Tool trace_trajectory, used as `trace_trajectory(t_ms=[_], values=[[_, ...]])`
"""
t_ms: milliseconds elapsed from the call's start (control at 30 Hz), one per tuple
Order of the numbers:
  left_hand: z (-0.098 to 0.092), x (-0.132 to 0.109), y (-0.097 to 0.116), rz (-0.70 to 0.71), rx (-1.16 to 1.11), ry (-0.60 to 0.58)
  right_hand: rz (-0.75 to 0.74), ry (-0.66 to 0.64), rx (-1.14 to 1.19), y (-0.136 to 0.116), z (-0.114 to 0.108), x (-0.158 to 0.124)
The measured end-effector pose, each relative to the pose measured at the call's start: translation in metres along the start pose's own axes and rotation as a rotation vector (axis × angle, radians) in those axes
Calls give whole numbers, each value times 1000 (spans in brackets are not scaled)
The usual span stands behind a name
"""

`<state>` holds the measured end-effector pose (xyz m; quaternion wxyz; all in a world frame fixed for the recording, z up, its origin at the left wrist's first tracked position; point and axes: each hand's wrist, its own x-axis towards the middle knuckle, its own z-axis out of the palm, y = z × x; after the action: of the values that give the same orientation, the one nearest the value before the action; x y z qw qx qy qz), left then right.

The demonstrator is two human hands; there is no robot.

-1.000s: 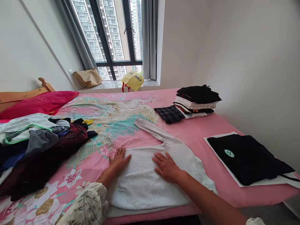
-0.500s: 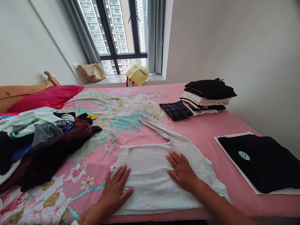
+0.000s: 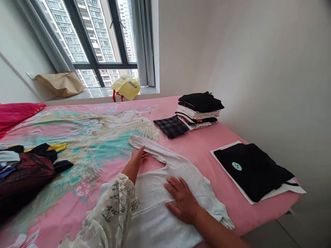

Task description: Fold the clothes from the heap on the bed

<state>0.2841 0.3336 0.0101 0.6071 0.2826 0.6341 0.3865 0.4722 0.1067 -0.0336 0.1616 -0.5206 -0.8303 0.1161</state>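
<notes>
A light grey long-sleeved shirt (image 3: 155,213) lies spread on the bed in front of me, one sleeve (image 3: 147,142) stretched away toward the far left. My left hand (image 3: 138,159) is beside that sleeve near its cuff, thumb up and fingers apart, with nothing visibly gripped. Whether its fingertips touch the cloth I cannot tell. Flat on the body of the shirt rests my right hand (image 3: 182,199), its fingers spread. Part of the shirt's left side is hidden by my left forearm and patterned sleeve.
A heap of loose clothes (image 3: 33,172) lies at the left. Folded clothes are stacked (image 3: 199,110) at the back right, beside folded dark checked cloth (image 3: 172,126). A folded black garment (image 3: 253,168) lies on the right. A yellow bag (image 3: 126,86) and brown paper bag (image 3: 60,83) stand by the window.
My left hand has lifted off the shirt's lower left side and reached forward to the outstretched sleeve. My right hand stays flat on the shirt. The view has turned right.
</notes>
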Motion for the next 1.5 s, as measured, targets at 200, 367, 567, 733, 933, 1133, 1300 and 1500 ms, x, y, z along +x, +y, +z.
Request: trace_trajectory(t_ms=[200,367,567,733,933,1133,1300,1500], values=[[21,19,18,-101,-106,-98,29,-36,88,-2,-11,2],[8,-2,10,-66,-240,-190,27,-17,39,-6,-8,-2],[-10,-6,-23,-124,-379,-138,10,7,17,-6,0,-4],[-13,11,-29,-117,-529,-129,14,4,18,-3,4,-3],[-8,35,-20,-76,-650,-82,20,1,34,0,6,0],[-11,45,-14,-85,-670,-46,32,-16,45,1,7,0],[-14,41,-17,-128,-629,-69,30,1,42,0,8,-1],[-9,42,-10,-98,-592,-51,25,8,31,2,10,0]])
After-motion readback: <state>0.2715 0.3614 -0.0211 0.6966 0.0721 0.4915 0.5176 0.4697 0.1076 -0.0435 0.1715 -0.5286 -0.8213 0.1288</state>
